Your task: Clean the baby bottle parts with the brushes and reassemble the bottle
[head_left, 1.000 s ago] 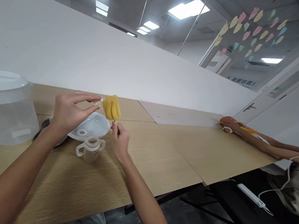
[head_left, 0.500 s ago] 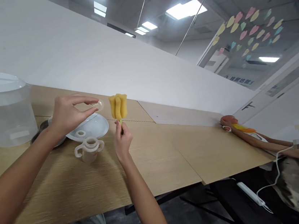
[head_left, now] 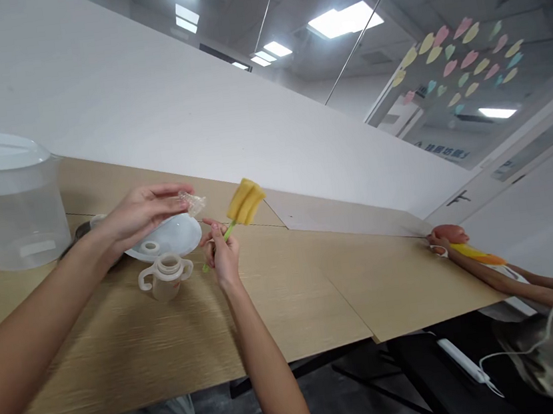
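My left hand (head_left: 143, 213) pinches a small clear plastic-like piece (head_left: 196, 205) above a white bowl (head_left: 179, 232); its exact kind is hard to tell. Fingers of my right hand (head_left: 224, 250) are closed on the thin green handle of a sponge brush with a yellow foam head (head_left: 245, 201). The brush tilts up to the right, its head apart from the clear piece. A white ring (head_left: 150, 248) lies in the bowl. In front stands a small two-handled baby bottle (head_left: 167, 277), upright with its mouth uncovered.
At the left stands a large translucent tub (head_left: 10, 213) with a lid. A dark pan-like object (head_left: 83, 234) is partly hidden behind my left forearm. A white wall (head_left: 169, 119) borders the table. On the far right, another person's arms (head_left: 497, 277) reach toward a doll (head_left: 450, 235).
The brush has tipped over to the right and its head has shifted right. My left hand has turned and moved slightly right with the clear piece. The other person's arms moved right.
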Demonstrator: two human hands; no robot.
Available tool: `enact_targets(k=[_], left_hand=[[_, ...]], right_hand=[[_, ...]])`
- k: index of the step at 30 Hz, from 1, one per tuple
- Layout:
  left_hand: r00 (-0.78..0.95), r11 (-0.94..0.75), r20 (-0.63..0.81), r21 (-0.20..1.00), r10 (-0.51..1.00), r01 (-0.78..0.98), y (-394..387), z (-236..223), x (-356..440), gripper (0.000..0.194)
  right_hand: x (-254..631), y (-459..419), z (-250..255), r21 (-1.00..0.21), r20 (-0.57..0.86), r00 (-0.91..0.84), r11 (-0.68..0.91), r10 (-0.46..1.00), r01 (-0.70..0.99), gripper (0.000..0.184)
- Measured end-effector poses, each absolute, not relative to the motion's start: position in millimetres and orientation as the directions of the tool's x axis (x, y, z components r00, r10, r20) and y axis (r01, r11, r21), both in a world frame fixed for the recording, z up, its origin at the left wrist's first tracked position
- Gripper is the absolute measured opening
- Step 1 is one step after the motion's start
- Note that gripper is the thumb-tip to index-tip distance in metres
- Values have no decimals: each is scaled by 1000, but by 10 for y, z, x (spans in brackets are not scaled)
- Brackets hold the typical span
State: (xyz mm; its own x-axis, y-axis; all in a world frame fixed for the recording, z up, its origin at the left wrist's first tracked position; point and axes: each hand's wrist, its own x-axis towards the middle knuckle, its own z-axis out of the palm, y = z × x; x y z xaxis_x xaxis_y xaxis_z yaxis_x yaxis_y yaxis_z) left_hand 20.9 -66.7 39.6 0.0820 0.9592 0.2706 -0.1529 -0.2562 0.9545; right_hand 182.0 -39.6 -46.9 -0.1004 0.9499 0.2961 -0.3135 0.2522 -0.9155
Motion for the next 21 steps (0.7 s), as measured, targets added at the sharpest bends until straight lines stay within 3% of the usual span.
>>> enact_targets(k=[3, 6, 21], left_hand=[[184, -114, 190, 926, 964, -361, -610, 321, 285, 25], [275, -7, 145, 895, 950, -446, -607, 277, 351, 23], [258, 41, 79, 902, 963, -429, -611, 266, 377, 26]], right_hand=[[1819, -395, -467, -894, 317, -126, 252, 940, -371, 48], [1820, -384, -478, -875, 332, -127, 255, 935, -411, 46], [1832, -431, -420, -890, 313, -78, 263, 947, -372, 49]])
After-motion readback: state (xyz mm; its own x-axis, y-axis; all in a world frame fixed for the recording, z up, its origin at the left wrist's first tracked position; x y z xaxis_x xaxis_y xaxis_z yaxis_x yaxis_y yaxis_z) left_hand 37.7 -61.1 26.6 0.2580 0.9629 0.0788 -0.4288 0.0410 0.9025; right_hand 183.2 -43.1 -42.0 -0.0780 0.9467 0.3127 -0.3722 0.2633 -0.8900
